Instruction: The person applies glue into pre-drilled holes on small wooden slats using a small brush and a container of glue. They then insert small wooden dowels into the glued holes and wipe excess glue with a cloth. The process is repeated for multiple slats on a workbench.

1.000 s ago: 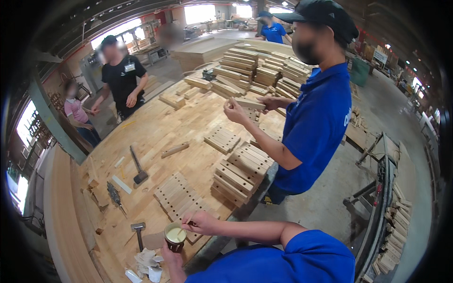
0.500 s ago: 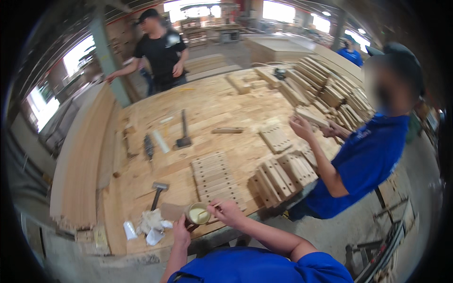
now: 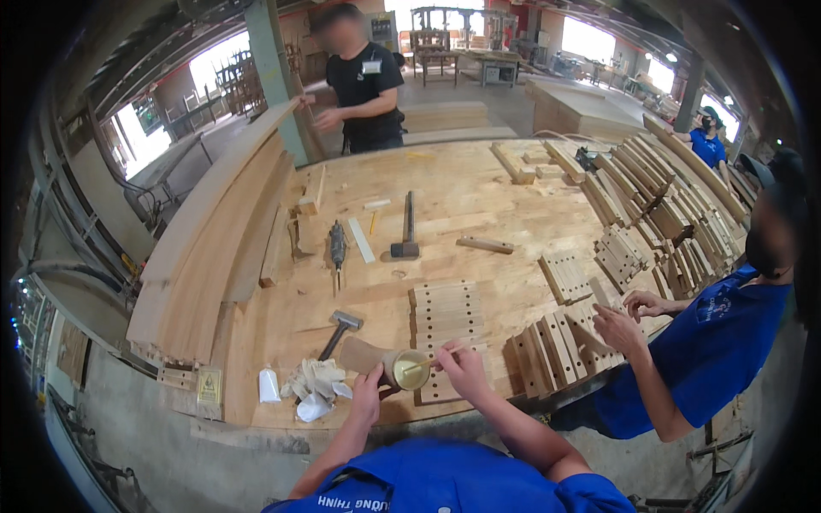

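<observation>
My left hand point(image 3: 368, 393) is closed around the side of a small round cup point(image 3: 398, 371) of pale cream paste, held over the bench's near edge. Pinched in my right hand point(image 3: 464, 369) is a thin light-coloured stick point(image 3: 425, 365), its tip inside the cup. A flat brown piece point(image 3: 363, 354) adjoins the cup's left side; whether it is attached I cannot tell. Just beyond my right hand lies a row of wooden slats point(image 3: 447, 309) with dark holes near their ends.
The workbench point(image 3: 368, 179) carries a hammer point(image 3: 340, 332), a mallet point(image 3: 407, 231), a power tool point(image 3: 337, 252), crumpled cloth point(image 3: 315, 380) and drilled wooden blocks point(image 3: 552, 349). Long boards point(image 3: 209, 256) are stacked left. A co-worker's hands point(image 3: 631, 321) are at right; another person point(image 3: 363, 81) stands across the bench.
The view has swung, shifting the scene rightward and, at the back, downward. My hands keep the cup and stick together. The right co-worker's hands have moved nearer the blocks.
</observation>
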Action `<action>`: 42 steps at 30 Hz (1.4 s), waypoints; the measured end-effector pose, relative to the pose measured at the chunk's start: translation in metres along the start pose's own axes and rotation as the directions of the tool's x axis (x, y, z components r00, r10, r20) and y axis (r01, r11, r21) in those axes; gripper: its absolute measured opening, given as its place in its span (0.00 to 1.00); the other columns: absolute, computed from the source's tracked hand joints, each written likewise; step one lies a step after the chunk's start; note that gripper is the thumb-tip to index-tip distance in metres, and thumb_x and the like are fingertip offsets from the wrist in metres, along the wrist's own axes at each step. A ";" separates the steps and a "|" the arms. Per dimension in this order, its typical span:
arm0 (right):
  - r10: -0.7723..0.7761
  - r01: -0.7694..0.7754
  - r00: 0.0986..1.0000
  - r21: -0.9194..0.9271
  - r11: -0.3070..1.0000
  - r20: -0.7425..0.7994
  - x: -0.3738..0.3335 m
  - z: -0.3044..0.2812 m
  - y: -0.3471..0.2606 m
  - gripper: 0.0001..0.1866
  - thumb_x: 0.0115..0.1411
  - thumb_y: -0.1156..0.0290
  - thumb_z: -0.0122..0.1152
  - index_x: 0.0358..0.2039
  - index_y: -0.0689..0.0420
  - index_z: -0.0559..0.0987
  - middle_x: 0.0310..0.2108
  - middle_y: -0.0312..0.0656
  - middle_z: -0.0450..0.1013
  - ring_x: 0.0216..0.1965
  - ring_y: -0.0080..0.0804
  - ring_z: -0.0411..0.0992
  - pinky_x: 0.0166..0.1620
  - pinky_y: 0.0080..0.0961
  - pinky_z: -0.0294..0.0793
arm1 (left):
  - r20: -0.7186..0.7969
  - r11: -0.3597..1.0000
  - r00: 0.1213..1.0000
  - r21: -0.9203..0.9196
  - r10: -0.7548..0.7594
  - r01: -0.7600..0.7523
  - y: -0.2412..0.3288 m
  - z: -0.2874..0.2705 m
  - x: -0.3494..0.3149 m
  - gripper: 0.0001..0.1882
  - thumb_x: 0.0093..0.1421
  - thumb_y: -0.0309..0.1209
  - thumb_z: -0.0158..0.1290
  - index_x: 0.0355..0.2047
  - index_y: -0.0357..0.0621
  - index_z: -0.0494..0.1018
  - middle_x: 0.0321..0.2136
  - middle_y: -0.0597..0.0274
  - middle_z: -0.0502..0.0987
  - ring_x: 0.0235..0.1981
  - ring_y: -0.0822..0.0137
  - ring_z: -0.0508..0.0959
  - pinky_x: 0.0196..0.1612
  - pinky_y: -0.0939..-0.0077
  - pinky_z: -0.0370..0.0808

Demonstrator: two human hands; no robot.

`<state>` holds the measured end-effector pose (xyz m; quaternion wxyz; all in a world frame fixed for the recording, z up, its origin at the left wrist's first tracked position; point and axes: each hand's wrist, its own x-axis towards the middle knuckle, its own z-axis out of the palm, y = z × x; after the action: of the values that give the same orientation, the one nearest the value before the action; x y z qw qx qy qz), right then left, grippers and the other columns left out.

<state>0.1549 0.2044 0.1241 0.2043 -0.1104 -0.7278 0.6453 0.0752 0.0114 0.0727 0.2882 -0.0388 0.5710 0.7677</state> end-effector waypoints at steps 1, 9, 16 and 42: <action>0.032 -0.031 0.999 0.106 0.994 -0.009 0.007 0.001 0.006 0.10 0.60 0.70 0.52 0.26 0.62 0.73 0.19 0.39 0.73 0.21 0.22 0.70 0.25 0.18 0.68 | -0.009 1.000 1.000 -0.009 -0.012 0.012 0.003 -0.001 0.006 0.15 0.61 0.39 0.46 0.43 0.43 0.69 0.37 0.61 0.75 0.37 0.64 0.76 0.37 0.62 0.78; 0.286 -0.240 0.958 0.586 0.774 0.015 0.000 -0.016 0.024 0.04 0.60 0.73 0.50 0.30 0.59 0.70 0.24 0.42 0.72 0.27 0.27 0.70 0.32 0.21 0.69 | -0.064 0.977 0.992 -0.190 -0.106 0.092 0.005 0.004 -0.005 0.19 0.62 0.41 0.44 0.48 0.43 0.67 0.43 0.61 0.72 0.44 0.64 0.73 0.41 0.58 0.76; 0.504 -0.380 0.863 0.687 0.619 0.024 -0.008 -0.012 0.026 0.05 0.60 0.70 0.51 0.29 0.57 0.69 0.23 0.40 0.71 0.26 0.26 0.69 0.32 0.21 0.70 | -0.110 0.970 0.986 -0.222 -0.126 0.099 0.003 0.005 -0.004 0.19 0.63 0.39 0.42 0.49 0.41 0.65 0.45 0.58 0.70 0.45 0.62 0.73 0.42 0.59 0.77; -0.079 0.141 0.988 -0.572 0.808 0.132 -0.028 -0.023 0.051 0.06 0.52 0.74 0.60 0.25 0.58 0.71 0.20 0.43 0.72 0.22 0.37 0.71 0.26 0.28 0.70 | -0.222 0.965 0.970 -0.259 -0.095 0.035 -0.014 -0.051 0.005 0.20 0.63 0.38 0.42 0.51 0.38 0.60 0.46 0.55 0.67 0.44 0.61 0.72 0.40 0.60 0.77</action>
<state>0.1847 0.2205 0.0718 0.1609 -0.0920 -0.9040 0.3852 0.0642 -0.0300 0.0413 0.2372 -0.1840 0.4964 0.8145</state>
